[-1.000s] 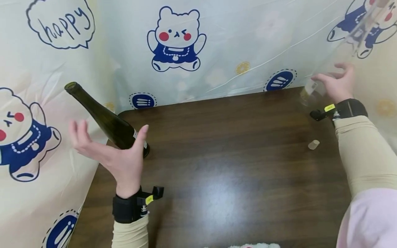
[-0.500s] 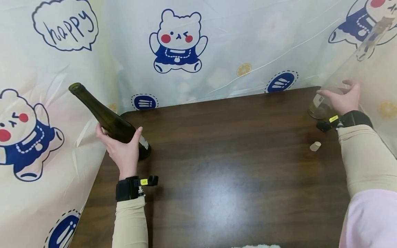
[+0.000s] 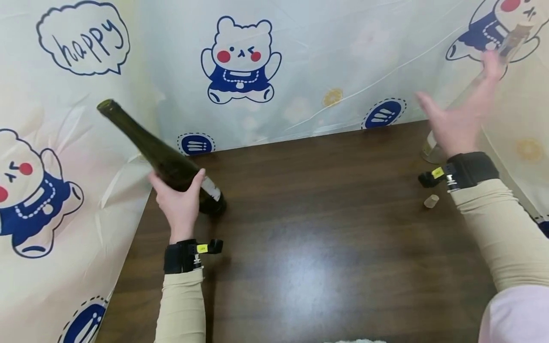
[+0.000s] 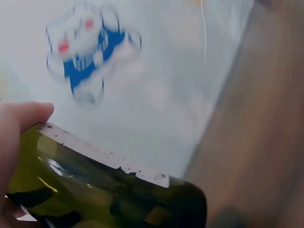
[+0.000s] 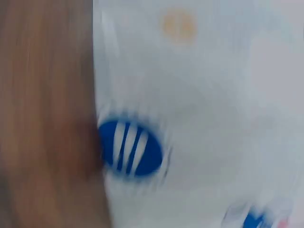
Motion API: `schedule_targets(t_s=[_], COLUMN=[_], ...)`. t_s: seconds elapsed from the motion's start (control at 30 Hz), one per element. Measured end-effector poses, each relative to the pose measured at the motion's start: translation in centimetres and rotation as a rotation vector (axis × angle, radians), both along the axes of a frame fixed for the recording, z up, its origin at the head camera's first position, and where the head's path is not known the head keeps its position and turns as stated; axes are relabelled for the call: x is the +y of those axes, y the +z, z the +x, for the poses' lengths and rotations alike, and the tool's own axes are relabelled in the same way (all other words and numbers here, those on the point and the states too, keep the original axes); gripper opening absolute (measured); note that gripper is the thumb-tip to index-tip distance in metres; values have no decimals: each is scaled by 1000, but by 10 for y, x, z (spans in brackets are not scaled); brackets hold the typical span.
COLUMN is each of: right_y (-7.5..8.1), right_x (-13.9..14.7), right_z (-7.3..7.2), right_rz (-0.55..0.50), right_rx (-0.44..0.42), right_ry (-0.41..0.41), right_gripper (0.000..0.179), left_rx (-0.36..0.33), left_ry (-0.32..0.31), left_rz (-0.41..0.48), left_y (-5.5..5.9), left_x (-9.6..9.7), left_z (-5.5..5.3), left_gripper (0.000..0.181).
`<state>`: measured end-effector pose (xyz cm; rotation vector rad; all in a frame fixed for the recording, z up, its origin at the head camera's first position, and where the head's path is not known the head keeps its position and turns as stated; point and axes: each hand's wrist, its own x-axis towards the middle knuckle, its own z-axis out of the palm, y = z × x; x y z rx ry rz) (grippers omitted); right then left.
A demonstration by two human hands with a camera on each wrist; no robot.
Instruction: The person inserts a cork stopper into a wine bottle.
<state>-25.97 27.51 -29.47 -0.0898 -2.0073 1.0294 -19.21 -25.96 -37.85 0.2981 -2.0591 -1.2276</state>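
Observation:
My left hand (image 3: 182, 205) grips a dark green glass bottle (image 3: 167, 162) around its lower body, thumb on the near side. The bottle has an open mouth and a white label; in the left wrist view the bottle (image 4: 118, 194) shows the torn edge of that label. Whether its base touches the table I cannot tell. At the far right my right hand (image 3: 463, 114) is spread, fingers up and thumb out, in front of a clear glass bottle (image 3: 512, 43). My hand hides much of that bottle; only its neck and part of its base show. The right wrist view is blurred.
On the dark wooden table (image 3: 317, 228) a small cork (image 3: 431, 201) lies below the right wrist. A printed cloth (image 3: 309, 62) hangs along the back and both sides. The edge of something white and fluffy (image 3: 356, 341) shows at the bottom.
My left hand has closed around the green bottle and shifted it slightly right. My right hand has let go of the clear bottle, fingers now spread and raised.

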Motion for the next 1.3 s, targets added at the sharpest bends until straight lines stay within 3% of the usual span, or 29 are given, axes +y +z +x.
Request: schedule_targets(t_s=[0.07, 0.13, 0.2, 0.3, 0.4, 0.5, 0.7, 0.9, 1.03, 1.13, 1.3], right_y=[1, -4, -10, -13, -16, -19, -23, -30, -41, -58, -84], right_x=[-26, -51, -78, -122, -154, -171, -166, -147, -137, -129, -119], right_z=[2, 4, 12, 33, 52, 63, 65, 57, 49, 40, 27], right_rz=[146, 243, 322, 349, 352, 316, 304, 315, 288, 284, 309], right_rx=[123, 140, 83, -95, -189, -203, -240, -330, -374, -402, -454], right_ry=[165, 350, 544, 805, 1036, 1160, 1114, 1041, 1015, 993, 957], right_gripper=[91, 86, 86, 90, 94, 94, 77, 77, 77, 78, 81], left_rx=[50, 94, 128, 178, 210, 208, 150, 128, 75, 9, -55], left_ry=[-82, -183, -303, -478, -625, -740, -850, -908, -901, -874, -846], left_rz=[-35, -67, -86, -109, -140, -145, -151, -129, -133, -164, -200], left_y=[14, 31, 47, 66, 71, 70, 60, 45, 24, 5, -12], left_x=[19, 43, 68, 104, 133, 157, 189, 208, 217, 222, 226], left_z=[-1, 3, 9, 18, 20, 19, 13, -5, -23, -35, -40], left_gripper=[88, 85, 80, 75, 71, 70, 72, 74, 76, 78, 80])
